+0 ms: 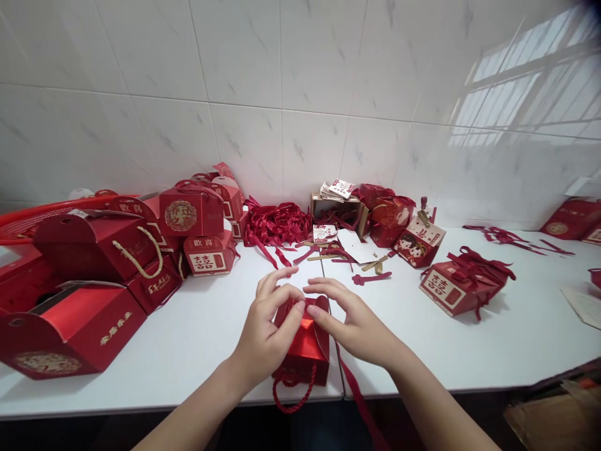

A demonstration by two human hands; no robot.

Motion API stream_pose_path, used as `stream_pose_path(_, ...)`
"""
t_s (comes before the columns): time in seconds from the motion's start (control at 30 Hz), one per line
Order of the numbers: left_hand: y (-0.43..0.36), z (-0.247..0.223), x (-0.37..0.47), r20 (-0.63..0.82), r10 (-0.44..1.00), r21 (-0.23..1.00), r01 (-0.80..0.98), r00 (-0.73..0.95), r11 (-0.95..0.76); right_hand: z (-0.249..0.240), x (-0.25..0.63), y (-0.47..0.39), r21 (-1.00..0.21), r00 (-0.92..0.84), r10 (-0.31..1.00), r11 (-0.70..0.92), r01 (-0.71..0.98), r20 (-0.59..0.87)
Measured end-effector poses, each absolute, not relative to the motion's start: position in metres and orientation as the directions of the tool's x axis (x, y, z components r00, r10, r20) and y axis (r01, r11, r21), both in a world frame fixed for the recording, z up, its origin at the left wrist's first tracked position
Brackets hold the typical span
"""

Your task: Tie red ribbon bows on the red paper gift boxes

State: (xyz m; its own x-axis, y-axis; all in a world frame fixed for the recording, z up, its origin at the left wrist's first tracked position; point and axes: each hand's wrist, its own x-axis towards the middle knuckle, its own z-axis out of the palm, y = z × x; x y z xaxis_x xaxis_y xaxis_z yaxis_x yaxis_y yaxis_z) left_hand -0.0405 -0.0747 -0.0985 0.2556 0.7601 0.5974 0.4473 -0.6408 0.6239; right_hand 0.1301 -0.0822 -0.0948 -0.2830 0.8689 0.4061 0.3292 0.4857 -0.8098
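Observation:
A small red gift box (307,357) with shiny red sides stands at the table's front edge between my hands. A twisted red cord handle (295,407) hangs from its near side. My left hand (270,322) is over the box's top left, thumb and index fingertip pinched together; what lies between them is hidden. On the other side, my right hand (354,316) curves over the top right, its thumb and fingers apart, the thumb tip close to my left fingertips. A dark red ribbon (354,388) runs down past the box's right side and over the table edge.
Several red gift boxes (94,244) are stacked at left beside a red plastic basket (70,210). Behind lie a heap of red ribbons (279,222), a cardboard box (340,213) with cards, and scattered tags (370,277). A ribbon-tied box (464,282) stands at right.

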Motion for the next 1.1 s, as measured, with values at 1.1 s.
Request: stream_pose_path(1.1, -0.091, -0.128, -0.071, 0.159, 0.981, 0.982, -0.086, -0.109, -0.169, -0.094, 0.086, -0.073, -0.808, -0.23, 0.955, 0.284, 0.516, 0.189)
